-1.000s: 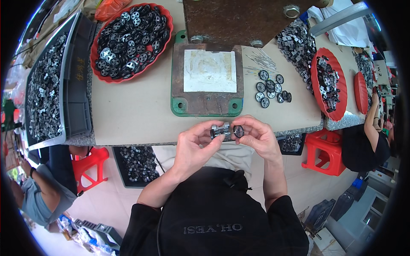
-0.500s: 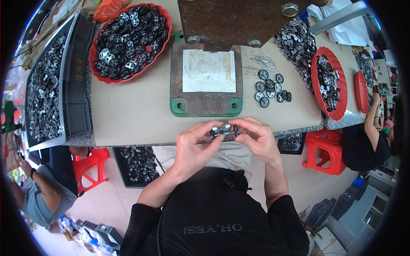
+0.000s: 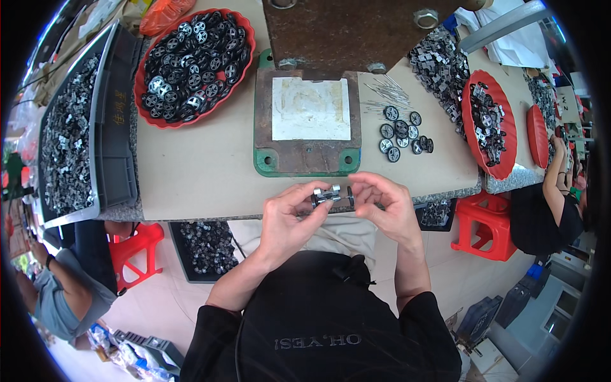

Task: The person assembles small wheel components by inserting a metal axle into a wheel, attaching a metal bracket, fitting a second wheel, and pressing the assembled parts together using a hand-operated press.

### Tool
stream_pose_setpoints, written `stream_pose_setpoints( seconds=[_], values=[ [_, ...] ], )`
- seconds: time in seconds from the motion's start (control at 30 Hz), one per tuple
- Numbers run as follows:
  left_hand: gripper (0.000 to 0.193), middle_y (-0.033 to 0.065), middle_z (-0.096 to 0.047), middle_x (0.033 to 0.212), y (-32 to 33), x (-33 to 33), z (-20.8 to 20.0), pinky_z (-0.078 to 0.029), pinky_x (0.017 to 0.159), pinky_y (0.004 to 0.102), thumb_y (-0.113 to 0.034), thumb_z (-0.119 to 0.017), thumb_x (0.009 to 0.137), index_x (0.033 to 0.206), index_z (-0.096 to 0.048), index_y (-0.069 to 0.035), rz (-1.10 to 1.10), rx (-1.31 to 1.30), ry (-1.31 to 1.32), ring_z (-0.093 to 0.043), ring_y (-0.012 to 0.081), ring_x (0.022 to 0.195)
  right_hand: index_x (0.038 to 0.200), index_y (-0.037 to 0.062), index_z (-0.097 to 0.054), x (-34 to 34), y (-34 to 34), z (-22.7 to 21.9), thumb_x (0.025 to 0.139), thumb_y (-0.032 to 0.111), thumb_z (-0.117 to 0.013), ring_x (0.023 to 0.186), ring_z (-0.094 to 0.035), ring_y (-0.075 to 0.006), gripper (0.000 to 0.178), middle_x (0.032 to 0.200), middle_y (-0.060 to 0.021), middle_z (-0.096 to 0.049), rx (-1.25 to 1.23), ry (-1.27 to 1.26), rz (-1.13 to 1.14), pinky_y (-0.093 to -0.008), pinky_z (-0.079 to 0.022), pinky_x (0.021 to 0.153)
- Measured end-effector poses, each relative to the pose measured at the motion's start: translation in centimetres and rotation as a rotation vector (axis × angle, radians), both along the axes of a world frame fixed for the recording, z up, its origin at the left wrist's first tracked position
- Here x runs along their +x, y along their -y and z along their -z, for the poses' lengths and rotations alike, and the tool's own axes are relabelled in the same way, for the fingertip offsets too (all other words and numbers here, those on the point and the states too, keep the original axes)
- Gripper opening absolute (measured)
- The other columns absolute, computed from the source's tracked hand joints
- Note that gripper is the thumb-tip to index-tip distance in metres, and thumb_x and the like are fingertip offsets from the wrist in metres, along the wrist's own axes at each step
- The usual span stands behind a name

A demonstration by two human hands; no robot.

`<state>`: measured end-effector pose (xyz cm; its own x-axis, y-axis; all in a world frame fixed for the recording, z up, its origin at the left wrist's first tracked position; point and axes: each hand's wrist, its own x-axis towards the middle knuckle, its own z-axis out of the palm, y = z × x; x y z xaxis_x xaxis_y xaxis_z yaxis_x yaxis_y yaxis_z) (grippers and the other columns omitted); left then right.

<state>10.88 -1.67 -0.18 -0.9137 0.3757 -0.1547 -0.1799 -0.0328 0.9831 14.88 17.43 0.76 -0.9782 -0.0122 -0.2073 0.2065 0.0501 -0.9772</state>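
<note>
Close to the table's front edge, my left hand (image 3: 289, 218) pinches a small silver toy-car chassis (image 3: 328, 193) between thumb and fingers. A black wheel (image 3: 351, 196) stands at its right end, and another dark wheel at the left end is partly hidden by my fingers. My right hand (image 3: 389, 207) is just right of the assembly, thumb and fingers apart, with nothing seen between them. Beyond my hands sits a rusty press base (image 3: 309, 159) with a white pad (image 3: 310, 108) on it. Right of the base lie loose wheels (image 3: 401, 129) and thin metal rods (image 3: 388, 92).
A red scalloped tray (image 3: 168, 125) of wheels and a grey bin (image 3: 114, 159) of small parts stand left. A heavy metal block (image 3: 356, 32) overhangs the base. At right are silver parts (image 3: 439, 70) and another red tray (image 3: 509, 114). Co-workers sit on both sides.
My right thumb and fingers have let go of the right end of the assembly and spread apart, slightly to the right. My left hand keeps its hold in the same place.
</note>
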Motion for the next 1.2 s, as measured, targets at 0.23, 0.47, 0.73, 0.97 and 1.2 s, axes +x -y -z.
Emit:
stream_pose_setpoints(
  seconds=[0.23,0.47,0.73,0.97,1.2],
  values=[
    [0.028,0.0055,-0.062,0.091,0.3,0.0,-0.2,-0.052,0.072,0.0228,0.003,-0.061,0.080,0.109,-0.060,0.000,0.030,0.146,0.114,-0.060,0.0088,0.083,0.101,-0.0011,-0.062,-0.3,0.9,0.1,0.075,0.006,-0.071,0.069,-0.057,-0.0076,0.028,0.091,-0.0049,-0.061,0.035,-0.153,0.012,-0.0198,-0.045,0.060],
    [0.021,0.0049,-0.062,0.093,0.2,0.1,0.4,-0.043,0.056,0.0187,0.001,-0.059,0.085,0.106,-0.056,-0.001,-0.068,0.521,0.457,-0.054,0.0044,0.072,0.096,-0.0018,-0.062,-0.4,3.0,-0.8,0.076,0.004,-0.070,0.063,-0.057,-0.0078,0.022,0.091,-0.0058,-0.062,-0.053,-0.134,0.046,-0.0208,-0.045,0.057],
    [0.024,0.0067,-0.061,0.098,1.0,-1.6,-1.7,-0.043,0.055,0.0194,0.005,-0.059,0.083,0.106,-0.055,0.000,0.073,0.407,0.240,-0.055,0.0054,0.073,0.082,-0.0012,-0.063,-2.2,2.4,-3.3,0.077,0.003,-0.067,0.057,-0.052,-0.0049,0.008,0.068,-0.0017,-0.059,0.213,-0.170,0.025,-0.0199,-0.041,0.052],
    [0.028,0.0084,-0.063,0.097,0.6,-3.8,-2.6,-0.050,0.073,0.0222,0.005,-0.060,0.082,0.110,-0.054,0.004,0.036,0.227,-0.015,-0.059,0.0099,0.085,0.085,-0.0011,-0.063,-4.7,2.3,-4.7,0.076,0.002,-0.066,0.060,-0.054,-0.0077,0.011,0.072,-0.0032,-0.060,0.330,-0.254,-0.019,-0.0215,-0.042,0.054],
    [0.021,0.0082,-0.062,0.093,-1.4,-10.0,-1.8,-0.047,0.070,0.0269,-0.003,-0.069,0.074,0.092,-0.061,0.003,-0.222,-0.168,-0.356,-0.058,0.0124,0.079,0.094,0.0002,-0.060,-4.3,1.2,-3.4,0.078,0.007,-0.065,0.060,-0.056,-0.0114,0.018,0.076,-0.0072,-0.060,0.344,-0.301,0.079,-0.0227,-0.044,0.054]
  ],
)
